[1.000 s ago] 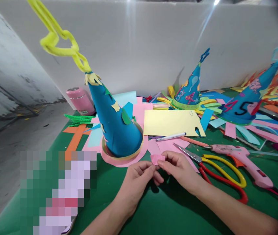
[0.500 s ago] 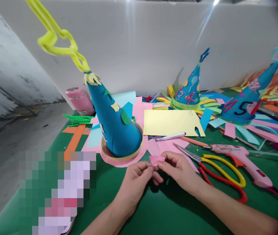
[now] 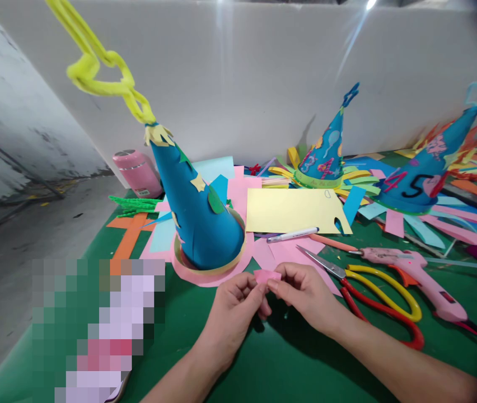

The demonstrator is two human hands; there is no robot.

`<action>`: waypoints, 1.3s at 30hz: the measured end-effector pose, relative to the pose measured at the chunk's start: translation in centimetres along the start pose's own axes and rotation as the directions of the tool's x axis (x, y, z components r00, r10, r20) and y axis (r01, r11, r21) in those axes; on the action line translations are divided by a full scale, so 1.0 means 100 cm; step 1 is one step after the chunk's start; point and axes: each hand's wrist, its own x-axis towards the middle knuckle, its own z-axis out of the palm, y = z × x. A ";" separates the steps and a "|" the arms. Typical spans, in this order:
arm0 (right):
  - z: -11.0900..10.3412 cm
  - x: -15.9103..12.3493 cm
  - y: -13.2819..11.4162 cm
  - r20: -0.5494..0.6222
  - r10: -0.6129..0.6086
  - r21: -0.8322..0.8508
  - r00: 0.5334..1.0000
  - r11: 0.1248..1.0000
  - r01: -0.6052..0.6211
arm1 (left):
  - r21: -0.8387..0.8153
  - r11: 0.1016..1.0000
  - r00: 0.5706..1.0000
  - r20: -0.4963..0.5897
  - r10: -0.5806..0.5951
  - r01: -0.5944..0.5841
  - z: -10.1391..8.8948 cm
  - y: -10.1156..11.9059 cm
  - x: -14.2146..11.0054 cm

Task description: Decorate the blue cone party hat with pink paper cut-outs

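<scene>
A small piece of pink paper (image 3: 267,276) is pinched between my two hands, low in the middle of the view. My left hand (image 3: 238,305) has thumb and fingers closed on its left side. The thumb and forefinger of my right hand (image 3: 305,291) grip its right side. Just beyond my left hand stands a blue paper cone hat (image 3: 205,224) with green and cream cutouts and a pink brim (image 3: 209,278). Its tip carries a long yellow pipe-cleaner shape (image 3: 99,84). Pink paper sheets (image 3: 270,252) lie behind my fingers.
Scissors (image 3: 383,296) with red and yellow handles and a pink glue gun (image 3: 419,268) lie at right. A pen (image 3: 293,234) rests by a cream sheet (image 3: 289,210). Two more hats (image 3: 324,154) stand behind. A pink flask (image 3: 138,173) is back left; a blurred-out object (image 3: 112,336) lies front left.
My hands have drawn slightly closer together around the pink paper. The paper has shifted a little left and is tilted flatter. Things on the table have stayed put.
</scene>
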 end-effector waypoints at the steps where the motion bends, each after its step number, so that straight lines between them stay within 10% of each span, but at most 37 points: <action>1: -0.001 0.000 0.000 -0.007 0.005 -0.006 1.000 1.000 -0.005 | 0.014 1.000 1.000 -0.002 0.002 -0.002 0.000 0.000 0.000; 39: 0.000 -0.003 0.000 0.019 0.000 -0.059 1.000 0.998 0.001 | 0.096 0.995 0.999 -0.045 0.022 -0.018 0.002 0.005 -0.002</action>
